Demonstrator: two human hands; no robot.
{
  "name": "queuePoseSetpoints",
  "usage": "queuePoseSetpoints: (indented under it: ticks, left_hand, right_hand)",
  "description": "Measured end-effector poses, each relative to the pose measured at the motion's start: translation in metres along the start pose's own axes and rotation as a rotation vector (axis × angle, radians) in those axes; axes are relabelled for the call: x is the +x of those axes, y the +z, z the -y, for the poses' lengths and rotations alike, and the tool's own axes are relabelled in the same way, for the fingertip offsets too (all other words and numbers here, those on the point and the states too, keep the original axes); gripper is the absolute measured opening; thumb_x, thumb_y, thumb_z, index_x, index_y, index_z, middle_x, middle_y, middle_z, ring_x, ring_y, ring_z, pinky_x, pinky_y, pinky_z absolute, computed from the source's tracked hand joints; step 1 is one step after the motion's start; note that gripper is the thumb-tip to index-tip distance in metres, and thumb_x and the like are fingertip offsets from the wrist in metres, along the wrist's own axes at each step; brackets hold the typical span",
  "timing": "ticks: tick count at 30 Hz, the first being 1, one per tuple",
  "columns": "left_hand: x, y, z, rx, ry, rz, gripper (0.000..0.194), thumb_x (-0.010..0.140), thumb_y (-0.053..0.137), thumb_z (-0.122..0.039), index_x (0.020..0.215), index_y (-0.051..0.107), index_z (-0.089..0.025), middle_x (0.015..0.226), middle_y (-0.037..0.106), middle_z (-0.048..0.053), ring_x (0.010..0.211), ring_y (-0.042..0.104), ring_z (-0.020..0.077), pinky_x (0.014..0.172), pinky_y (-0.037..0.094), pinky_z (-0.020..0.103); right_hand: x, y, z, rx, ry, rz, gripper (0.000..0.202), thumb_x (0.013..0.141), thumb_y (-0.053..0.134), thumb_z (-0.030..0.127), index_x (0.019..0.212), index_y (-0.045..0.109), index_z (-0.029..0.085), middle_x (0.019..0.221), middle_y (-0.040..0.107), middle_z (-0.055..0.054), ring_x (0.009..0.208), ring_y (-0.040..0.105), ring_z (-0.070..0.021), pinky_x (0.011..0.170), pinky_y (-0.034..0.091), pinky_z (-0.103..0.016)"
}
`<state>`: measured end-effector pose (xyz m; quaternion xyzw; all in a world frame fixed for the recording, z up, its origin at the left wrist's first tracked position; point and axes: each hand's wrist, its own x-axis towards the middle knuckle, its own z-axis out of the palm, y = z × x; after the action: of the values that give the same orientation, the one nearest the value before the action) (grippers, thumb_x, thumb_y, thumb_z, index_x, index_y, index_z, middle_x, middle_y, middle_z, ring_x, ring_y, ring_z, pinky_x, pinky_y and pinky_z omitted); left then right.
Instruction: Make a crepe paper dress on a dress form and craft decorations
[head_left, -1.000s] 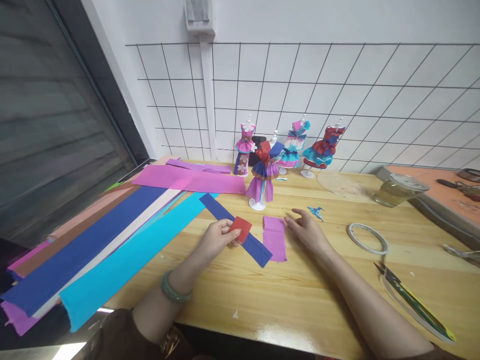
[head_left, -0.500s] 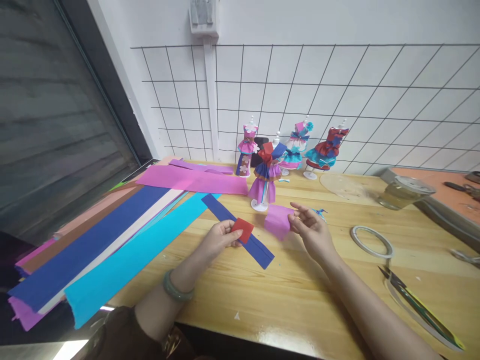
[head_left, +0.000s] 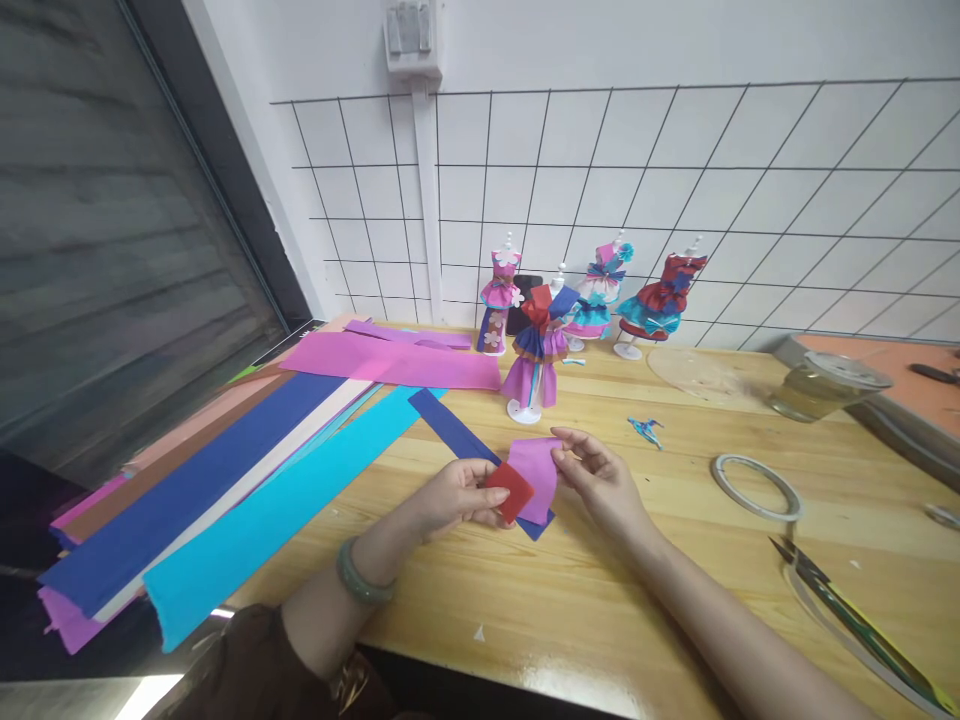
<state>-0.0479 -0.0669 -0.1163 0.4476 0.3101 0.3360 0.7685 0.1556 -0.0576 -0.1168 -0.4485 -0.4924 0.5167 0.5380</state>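
Observation:
Between thumb and fingers, my left hand [head_left: 469, 492] pinches a small red square of crepe paper [head_left: 511, 492]. My right hand [head_left: 594, 474] holds a light purple piece of crepe paper [head_left: 535, 470] by its right edge, close behind the red square. Whether the two pieces touch I cannot tell. Under them a dark blue paper strip [head_left: 454, 425] lies slantwise on the table. Just beyond stands a mini dress form [head_left: 530, 345] in a red, blue and purple paper dress, on a white round base.
Long coloured crepe strips [head_left: 292, 500] lie at left. Several dressed mini forms [head_left: 664, 300] stand by the wall. To the right are a tape roll [head_left: 757, 487], scissors [head_left: 847, 615], a clear cup [head_left: 829, 385] and blue scraps [head_left: 646, 432].
My right hand has brought the purple piece left and nearer, behind the red square. My left hand has shifted slightly right and nearer with the red piece. The blue strip stays on the table.

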Motion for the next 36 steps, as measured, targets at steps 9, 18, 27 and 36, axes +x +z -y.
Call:
queuePoseSetpoints:
  ticks: [9, 18, 27, 36]
  left_hand:
    - [0.003, 0.002, -0.002, 0.059, 0.014, -0.071, 0.028, 0.063, 0.072, -0.029, 0.081, 0.061, -0.010, 0.079, 0.067, 0.008, 0.070, 0.063, 0.0146, 0.069, 0.050, 0.030]
    - [0.007, -0.001, 0.003, 0.115, 0.083, -0.105, 0.029, 0.062, 0.072, -0.031, 0.074, 0.058, -0.009, 0.071, 0.067, 0.007, 0.063, 0.063, 0.0162, 0.065, 0.050, 0.032]
    - [0.007, -0.001, 0.003, 0.223, 0.079, -0.097, 0.029, 0.062, 0.071, -0.033, 0.073, 0.059, -0.010, 0.066, 0.064, 0.004, 0.060, 0.061, 0.0138, 0.061, 0.049, 0.027]
    - [0.007, -0.005, 0.002, 0.185, 0.083, -0.158, 0.028, 0.063, 0.070, -0.032, 0.075, 0.059, -0.010, 0.071, 0.064, 0.005, 0.062, 0.060, 0.0130, 0.063, 0.046, 0.027]
  right_hand:
    - [-0.006, 0.011, -0.005, 0.086, 0.075, -0.025, 0.032, 0.066, 0.070, 0.038, 0.091, 0.064, 0.019, 0.080, 0.068, -0.003, 0.070, 0.064, -0.0161, 0.071, 0.050, -0.031]
    - [-0.008, 0.014, -0.005, 0.171, 0.138, 0.107, 0.037, 0.069, 0.067, 0.039, 0.101, 0.063, 0.020, 0.096, 0.068, -0.008, 0.081, 0.065, -0.0201, 0.077, 0.050, -0.037]
    - [-0.009, 0.014, -0.007, 0.264, 0.244, 0.216, 0.032, 0.069, 0.068, 0.036, 0.097, 0.067, 0.021, 0.103, 0.067, -0.007, 0.092, 0.062, -0.0196, 0.086, 0.045, -0.035]
    - [-0.003, 0.010, -0.004, 0.342, 0.198, 0.145, 0.033, 0.070, 0.067, 0.035, 0.101, 0.066, 0.021, 0.101, 0.067, -0.007, 0.088, 0.061, -0.0177, 0.081, 0.045, -0.030]
